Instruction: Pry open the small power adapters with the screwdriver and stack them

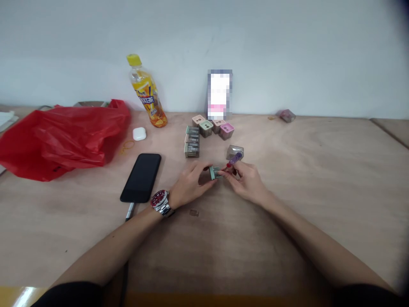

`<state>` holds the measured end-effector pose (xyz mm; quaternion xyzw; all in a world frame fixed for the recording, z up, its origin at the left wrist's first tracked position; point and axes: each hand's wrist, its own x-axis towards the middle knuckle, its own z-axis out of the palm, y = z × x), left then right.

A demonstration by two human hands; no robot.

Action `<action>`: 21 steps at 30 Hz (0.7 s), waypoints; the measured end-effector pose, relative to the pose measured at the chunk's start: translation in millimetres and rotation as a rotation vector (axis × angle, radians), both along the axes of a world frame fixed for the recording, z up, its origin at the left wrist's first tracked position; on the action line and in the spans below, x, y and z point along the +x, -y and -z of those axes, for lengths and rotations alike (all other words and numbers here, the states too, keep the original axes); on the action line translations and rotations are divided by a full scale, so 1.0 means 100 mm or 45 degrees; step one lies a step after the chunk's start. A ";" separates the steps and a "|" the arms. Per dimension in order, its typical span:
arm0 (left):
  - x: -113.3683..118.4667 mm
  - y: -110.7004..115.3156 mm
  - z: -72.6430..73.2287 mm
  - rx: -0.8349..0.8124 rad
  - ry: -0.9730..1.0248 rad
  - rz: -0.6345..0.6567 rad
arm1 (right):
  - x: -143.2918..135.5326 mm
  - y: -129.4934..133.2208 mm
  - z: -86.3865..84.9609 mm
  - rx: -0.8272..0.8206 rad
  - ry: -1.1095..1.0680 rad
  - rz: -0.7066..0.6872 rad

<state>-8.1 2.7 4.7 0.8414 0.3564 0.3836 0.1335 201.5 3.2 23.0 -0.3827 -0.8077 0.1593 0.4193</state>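
Observation:
My left hand point(193, 181), a watch on its wrist, pinches the pale green top of a pencil sharpener point(212, 173) between thumb and fingers. My right hand point(245, 181) grips a small screwdriver point(234, 160) with a purple handle and a red part, held slanting against the sharpener. Its tip is hidden by the fingers. Just beyond the right hand lies a smoky see-through sharpener case point(235, 151). Several two-hole sharpeners, one of them a pink sharpener point(226, 130), stand behind, beside a column of sharpeners on their sides point(192, 143).
A pixelated phone point(219, 94) leans on the wall beside a tea bottle point(147, 94). At left are a red plastic bag point(64, 140), white earbud case point(139, 134) and cabled black phone point(141, 178). A small dark flat piece point(194, 212) lies in front; another sharpener point(288, 115) sits back right.

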 end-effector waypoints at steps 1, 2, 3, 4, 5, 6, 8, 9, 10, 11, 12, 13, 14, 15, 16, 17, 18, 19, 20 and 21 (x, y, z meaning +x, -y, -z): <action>0.00 0.00 0.00 -0.004 0.002 0.000 | 0.00 0.00 0.00 0.006 0.005 0.010; 0.00 0.00 0.00 -0.009 0.002 -0.001 | 0.00 0.00 0.00 0.006 0.009 0.011; 0.00 -0.01 0.00 -0.014 0.002 -0.004 | 0.00 0.00 -0.01 -0.002 0.009 0.005; 0.00 -0.01 0.00 -0.020 0.003 -0.007 | 0.00 0.00 -0.02 -0.017 0.007 -0.009; 0.01 -0.01 0.00 -0.028 0.003 -0.011 | 0.01 0.00 -0.03 -0.037 0.002 -0.026; 0.01 -0.01 -0.01 -0.037 0.006 -0.015 | 0.01 0.00 -0.04 -0.057 -0.007 -0.044; 0.01 0.00 -0.01 -0.053 0.014 -0.023 | 0.02 0.00 -0.06 -0.084 -0.028 -0.081; 0.01 0.00 -0.01 -0.058 0.016 -0.024 | 0.03 0.00 -0.07 -0.093 -0.032 -0.096; 0.01 0.00 -0.02 -0.058 0.016 -0.025 | 0.03 0.00 -0.07 -0.099 -0.031 -0.106; 0.01 0.00 -0.02 -0.053 0.016 -0.027 | 0.03 0.00 -0.08 -0.102 -0.027 -0.113; 0.01 0.00 -0.01 -0.044 0.017 -0.029 | 0.03 0.00 -0.07 -0.104 -0.016 -0.117; 0.01 0.00 -0.01 -0.035 0.018 -0.030 | 0.03 0.01 -0.07 -0.105 -0.005 -0.116; 0.00 0.00 -0.01 -0.026 0.019 -0.030 | 0.03 0.01 -0.07 -0.105 0.006 -0.109; 0.00 0.00 -0.01 -0.019 0.019 -0.027 | 0.02 0.01 -0.06 -0.103 0.015 -0.103; 0.00 0.00 -0.01 -0.013 0.016 -0.019 | 0.02 0.01 -0.05 -0.101 0.019 -0.094; 0.00 0.00 -0.01 -0.011 0.010 -0.011 | 0.02 0.01 -0.05 -0.097 0.020 -0.084; 0.00 0.00 -0.01 -0.011 0.004 -0.005 | 0.01 0.01 -0.04 -0.092 0.017 -0.071; 0.01 0.00 -0.01 -0.012 -0.001 -0.003 | 0.01 0.01 -0.03 -0.084 0.010 -0.056; 0.01 0.00 -0.01 -0.014 -0.005 -0.003 | 0.00 0.01 -0.03 -0.077 0.000 -0.042; 0.01 0.00 -0.01 -0.016 -0.006 -0.006 | 0.00 0.00 -0.03 -0.069 -0.011 -0.029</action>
